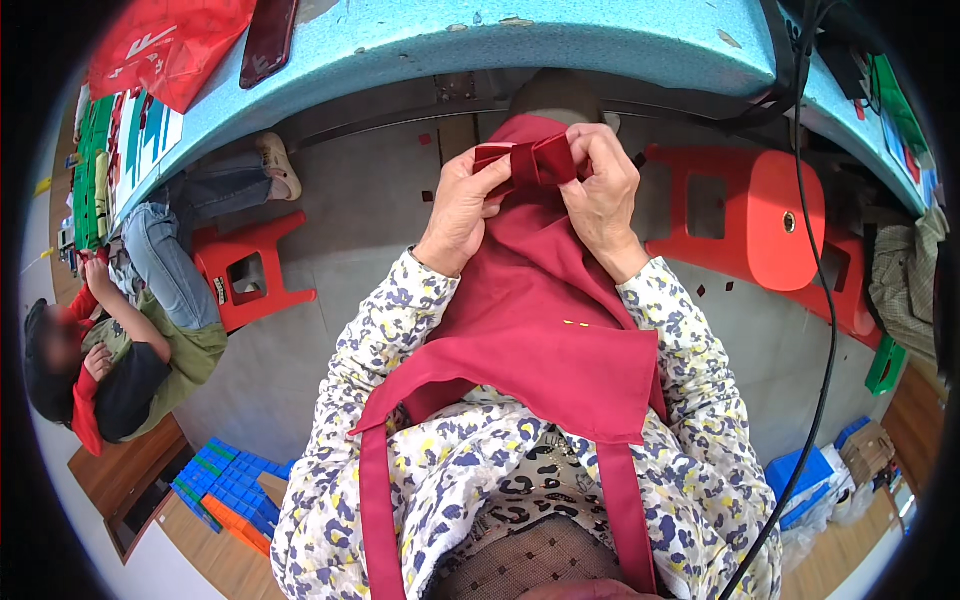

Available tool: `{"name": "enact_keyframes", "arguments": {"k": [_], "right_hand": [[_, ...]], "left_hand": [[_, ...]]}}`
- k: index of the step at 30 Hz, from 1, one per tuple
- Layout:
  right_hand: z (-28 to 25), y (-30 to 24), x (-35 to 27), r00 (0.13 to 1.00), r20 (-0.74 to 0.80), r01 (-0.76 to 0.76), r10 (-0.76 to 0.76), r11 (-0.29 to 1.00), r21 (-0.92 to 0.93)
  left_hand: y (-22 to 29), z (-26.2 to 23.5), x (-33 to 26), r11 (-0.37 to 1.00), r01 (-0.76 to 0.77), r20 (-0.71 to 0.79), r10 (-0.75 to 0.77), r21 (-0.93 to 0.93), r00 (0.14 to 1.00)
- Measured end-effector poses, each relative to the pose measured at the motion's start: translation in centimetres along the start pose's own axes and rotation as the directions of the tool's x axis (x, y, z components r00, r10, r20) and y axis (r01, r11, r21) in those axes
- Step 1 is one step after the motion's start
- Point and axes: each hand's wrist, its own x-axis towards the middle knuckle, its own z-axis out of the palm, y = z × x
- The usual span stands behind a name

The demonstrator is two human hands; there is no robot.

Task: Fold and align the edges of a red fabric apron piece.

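A dark red fabric bow [540,160] with a wide centre band is held up between my hands, over my lap. My left hand [458,212] grips its left end, thumb lying along the front. At the other end my right hand [604,192] pinches the right loop between thumb and fingers. Beneath the bow spreads the red apron [530,300] I wear, draped over my legs, with straps running up over my patterned sleeves and chest. The fingers behind the bow are partly hidden.
A blue speckled table [560,50] curves ahead, bearing a red bag [160,50] and a dark phone [268,42]. Red stools [785,220] stand to the right, another stool [245,275] to the left beside a seated person [130,350]. A black cable [828,330] hangs at right.
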Motion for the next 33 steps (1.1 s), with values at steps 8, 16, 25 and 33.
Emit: {"name": "enact_keyframes", "arguments": {"k": [8,16,25,33], "right_hand": [[-3.7,-1.8,1.5,0.993,0.092,-0.079,0.079,0.997,-0.002],[-6.9,-1.4,3.3,0.99,0.101,-0.105,0.101,0.994,0.039],[-5.2,0.2,1.1,0.918,0.28,-0.37,0.283,0.866,0.337],[-1.4,-1.2,-0.9,0.951,0.238,-0.273,0.199,0.9,0.34]], "left_hand": [[-1.1,2.1,0.9,0.966,0.026,0.063,-0.01,-0.257,0.998],[-1.4,4.8,1.0,0.961,-0.044,0.1,0.073,-0.273,0.992],[-1.6,4.2,-0.2,0.984,-0.131,0.026,0.135,-0.122,0.99],[-1.6,0.7,-1.0,0.979,-0.193,-0.026,0.196,0.069,0.98]]}}
